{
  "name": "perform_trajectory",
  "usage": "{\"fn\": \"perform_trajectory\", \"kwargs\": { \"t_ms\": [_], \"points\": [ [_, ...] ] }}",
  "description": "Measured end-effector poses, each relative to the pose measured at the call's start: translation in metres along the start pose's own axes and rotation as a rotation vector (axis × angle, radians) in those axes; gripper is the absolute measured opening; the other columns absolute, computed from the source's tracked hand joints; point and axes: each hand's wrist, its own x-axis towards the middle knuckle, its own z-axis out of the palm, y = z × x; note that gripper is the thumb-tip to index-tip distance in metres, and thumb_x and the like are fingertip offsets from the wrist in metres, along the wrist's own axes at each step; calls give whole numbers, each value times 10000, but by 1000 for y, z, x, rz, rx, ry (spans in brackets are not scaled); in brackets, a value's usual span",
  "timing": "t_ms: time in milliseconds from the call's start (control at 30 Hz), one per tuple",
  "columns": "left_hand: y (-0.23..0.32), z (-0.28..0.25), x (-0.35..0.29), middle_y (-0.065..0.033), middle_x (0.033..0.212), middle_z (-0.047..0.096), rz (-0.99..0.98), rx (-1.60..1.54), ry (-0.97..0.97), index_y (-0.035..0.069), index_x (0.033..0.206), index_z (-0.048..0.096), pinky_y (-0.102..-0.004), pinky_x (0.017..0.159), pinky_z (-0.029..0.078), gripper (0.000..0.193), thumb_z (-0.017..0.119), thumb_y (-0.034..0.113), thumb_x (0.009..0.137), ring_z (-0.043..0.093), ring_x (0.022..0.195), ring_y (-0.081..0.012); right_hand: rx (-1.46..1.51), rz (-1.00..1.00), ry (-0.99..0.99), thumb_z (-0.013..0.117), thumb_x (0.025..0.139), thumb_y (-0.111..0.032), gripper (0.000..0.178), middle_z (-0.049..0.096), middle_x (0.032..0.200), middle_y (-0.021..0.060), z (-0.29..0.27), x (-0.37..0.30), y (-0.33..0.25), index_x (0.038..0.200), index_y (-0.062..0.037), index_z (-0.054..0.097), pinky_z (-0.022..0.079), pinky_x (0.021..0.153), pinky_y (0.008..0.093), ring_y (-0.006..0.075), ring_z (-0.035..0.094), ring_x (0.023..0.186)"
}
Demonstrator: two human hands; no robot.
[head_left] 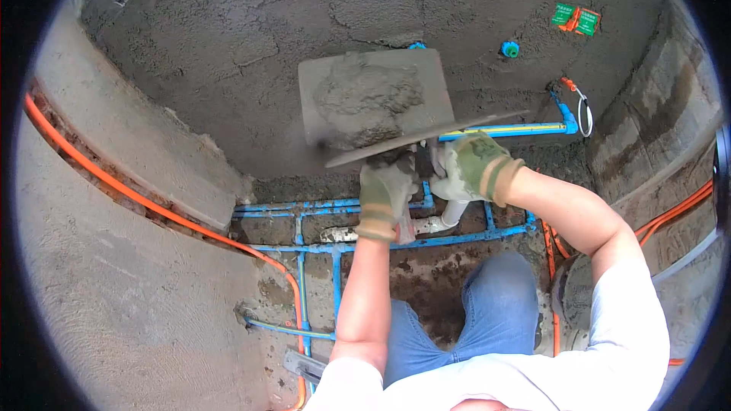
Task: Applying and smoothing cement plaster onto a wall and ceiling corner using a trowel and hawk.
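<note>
Plastering looked part done. The back wall (pixel 213 23) already carried a grey mortar coat, rough and with visible seams, around the blue-capped pipe outlet (pixel 509 49) and the green tags (pixel 576 19). What was left, as far as could be judged: a fair load of wet mortar (pixel 365 91) sat unspread on the hawk (pixel 435 80), and the coat looked in need of smoothing. The strip low behind the blue pipes (pixel 472 240) looked rougher; whether it was due a coat, cannot tell.

The hawk was out ahead of the person, face up, close to the back wall — contact with it unclear. The plastering trowel (pixel 426 137) lay across its near edge in view, blade seen nearly edge-on, slanting up to the right.

Pose: left forearm came almost straight up from below, the left hand (pixel 383 194) just under the blade, gloved fingers curled, seemingly closed around the hawk's handle; fingertips hidden. Right elbow was bent out wide, forearm angled inward, wrist flexed; the right hand (pixel 474 167) sat above the white drainpipe (pixel 457 211), gloved fingers curled shut, apparently on the trowel's grip — mostly covered.

Also: a spare trowel (pixel 304 365) on the floor at lower left, orange conduit (pixel 152 202) along the left wall (pixel 137 281).
</note>
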Motion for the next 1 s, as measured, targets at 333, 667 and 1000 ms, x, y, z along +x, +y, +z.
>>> {"fn": "perform_trajectory", "kwargs": {
  "t_ms": [333,667,1000],
  "points": [
    [-41,46,1,-42,864,620,-186,-1236,51,98,1013,592,-362,642,422,236,634,257,844,577,706,-185,606,10,366,602,681,-369,398,650,814,251,-17,57,-12,823,-13,710,512,725,415,386,653,770],
    [7,-48,-3,-52,695,552,-372,-813,451,25,927,595,-260,458,402,189,650,194,864,504,521,-138,1319,256,693,684,761,-138,220,616,628,66,122,-48,-20,622,-21,561,431,510,310,114,538,568],
    [-22,-61,-3,-84,720,565,-461,-803,588,2,1008,576,-289,483,437,301,674,231,838,533,542,-164,1776,494,767,594,869,-138,130,633,653,25,151,-50,-28,889,-55,692,340,388,246,81,461,422]
  ]
}}
